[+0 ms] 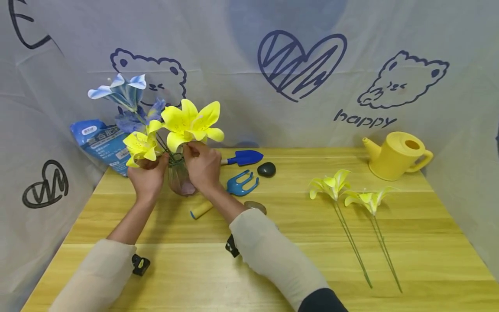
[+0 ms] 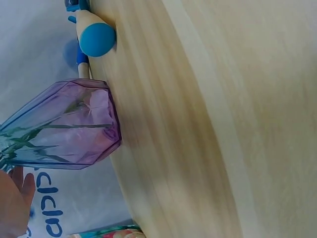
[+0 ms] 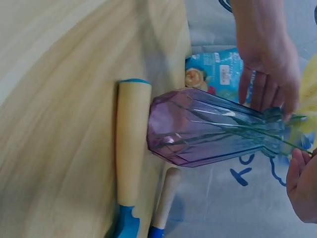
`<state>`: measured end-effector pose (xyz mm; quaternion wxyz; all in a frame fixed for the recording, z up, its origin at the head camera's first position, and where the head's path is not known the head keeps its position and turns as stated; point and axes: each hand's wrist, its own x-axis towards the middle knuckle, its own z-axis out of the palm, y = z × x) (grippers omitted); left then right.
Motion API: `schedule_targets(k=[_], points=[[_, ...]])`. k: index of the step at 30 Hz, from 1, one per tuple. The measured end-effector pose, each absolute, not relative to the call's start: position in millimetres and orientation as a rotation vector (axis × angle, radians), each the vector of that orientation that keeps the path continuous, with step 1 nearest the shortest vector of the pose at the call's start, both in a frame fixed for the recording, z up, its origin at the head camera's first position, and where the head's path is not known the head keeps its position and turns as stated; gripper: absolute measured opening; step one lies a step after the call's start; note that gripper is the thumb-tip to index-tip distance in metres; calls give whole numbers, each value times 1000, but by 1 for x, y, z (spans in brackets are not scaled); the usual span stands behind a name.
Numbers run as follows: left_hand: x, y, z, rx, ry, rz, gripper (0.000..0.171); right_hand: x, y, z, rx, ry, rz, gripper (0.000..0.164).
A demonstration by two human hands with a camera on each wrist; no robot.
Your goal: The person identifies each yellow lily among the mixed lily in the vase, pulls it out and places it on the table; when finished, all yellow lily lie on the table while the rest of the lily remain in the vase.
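Observation:
A faceted glass vase (image 1: 180, 177), tinted pink at its base and bluish at its neck, stands on the table with green stems inside. My left hand (image 1: 147, 178) holds the vase at the neck, thumb by the rim and fingers partly hidden behind the glass. On the other side, my right hand (image 3: 303, 191) pinches a thin green stem at the mouth, just under a large yellow lily (image 1: 193, 123). A smaller yellow lily (image 1: 141, 146) stands over my left hand. Behind it rise a light blue flower (image 1: 125, 92) and a purple-blue flower (image 1: 130, 121).
Beside the vase lie a blue hand fork (image 1: 239, 184), a blue trowel (image 1: 249, 157), a black stone (image 1: 267, 169) and a greyish stone (image 1: 255, 206). A blue bag (image 1: 105, 145) leans behind. Two yellow lilies (image 1: 335, 186) and a yellow watering can (image 1: 391, 158) are at right.

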<state>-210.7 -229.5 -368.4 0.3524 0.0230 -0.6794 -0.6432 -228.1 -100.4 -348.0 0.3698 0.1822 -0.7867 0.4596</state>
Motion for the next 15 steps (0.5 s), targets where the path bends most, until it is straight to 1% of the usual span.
schedule_targets(k=[2,3,4,7,8,10,11,13,15], points=[[-206,-227,-365,76,-1794,-1658,16,-227,-98,-345,485,-2009,1158,10],[-205,-227,-365,108,-1885,-1503,23,-225,-96,-344,506,-2014,1145,10],[-205,-227,-366,112,-1915,-1470,26,-222,-94,-341,533,-2022,1132,11],[-209,-233,-373,142,-1945,-1494,30,-210,-83,-329,604,-2029,1280,11],[-210,-235,-375,155,-1954,-1512,30,-206,-77,-324,636,-1999,1391,12],[-214,-238,-379,197,-1966,-1572,31,-196,-62,-312,641,-2006,1455,16],[-215,-240,-381,219,-1963,-1621,31,-192,-53,-307,650,-1992,1496,13],[-215,-242,-382,249,-1972,-1689,28,-188,-31,-296,694,-1941,1442,9],[-213,-243,-383,258,-1991,-1716,22,-184,-7,-286,707,-1922,1324,10]])
